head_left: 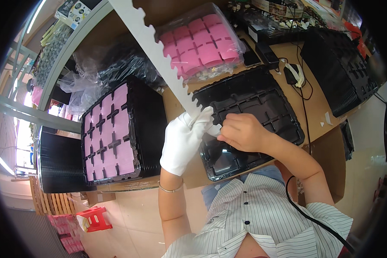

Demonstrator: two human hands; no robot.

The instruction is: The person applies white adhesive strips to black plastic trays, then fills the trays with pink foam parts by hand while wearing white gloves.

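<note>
A long white strip with a notched, tooth-like edge (159, 56) rises from my hands toward the upper left, past the top of the view. My left hand (184, 139), in a white glove, is closed around its lower end. Beside it my bare right hand (243, 132) has its fingers curled in a pinch. A small white edge shows between the glove and the right fingertips, but what they grip is hidden. Both hands are over a black plastic tray (262, 96) with moulded compartments, which lies on the table.
Left stands a tall stack of black trays (148, 124), with pink sheets (109, 129) in the top one. Beyond the hands lies a bagged pink tray (202, 41). More black trays (337, 69) are stacked right, near cables (304, 96). A red stool (96, 219) is on the floor.
</note>
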